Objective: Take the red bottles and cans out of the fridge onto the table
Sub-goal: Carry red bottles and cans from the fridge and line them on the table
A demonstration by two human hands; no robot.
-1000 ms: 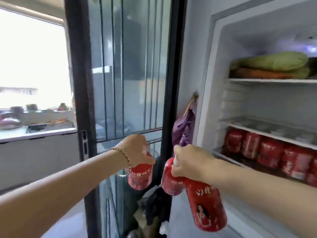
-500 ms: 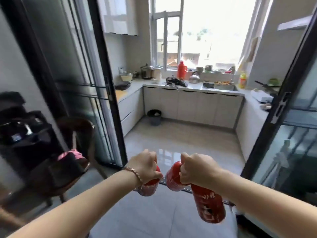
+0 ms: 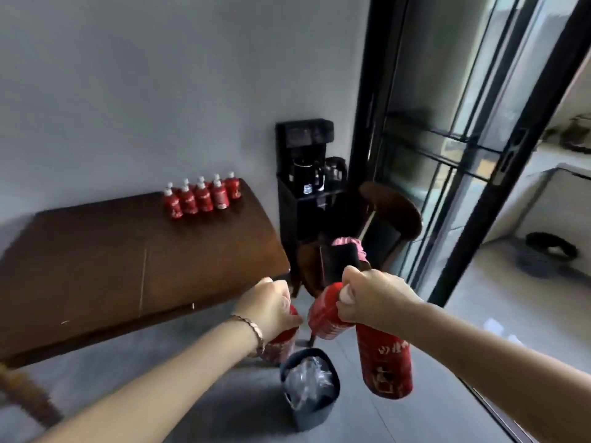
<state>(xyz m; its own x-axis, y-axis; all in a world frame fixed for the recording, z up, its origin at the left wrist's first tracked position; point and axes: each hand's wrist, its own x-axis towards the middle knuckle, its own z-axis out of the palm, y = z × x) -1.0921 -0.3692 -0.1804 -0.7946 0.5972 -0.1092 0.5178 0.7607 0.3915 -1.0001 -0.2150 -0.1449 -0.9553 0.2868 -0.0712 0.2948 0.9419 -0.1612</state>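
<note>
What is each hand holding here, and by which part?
The left hand grips one red bottle by its top; the right hand grips two red bottles by their necks.

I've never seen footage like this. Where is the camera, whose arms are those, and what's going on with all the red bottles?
There is no machine here: these are a person's two bare arms. The camera is worn on the person's head and looks forward and down, and its wide lens bends straight lines. The left hand, with a bracelet at the wrist, grips a red bottle by its top. The right hand grips two: a tilted bottle and a hanging bottle. Ahead is a dark wooden table. At its far edge, by the wall, a cluster of red bottles stands upright. On the floor below the hands sits a small bin lined with plastic. Beyond are a black stand with a kettle, a chair and a glass door.
</note>
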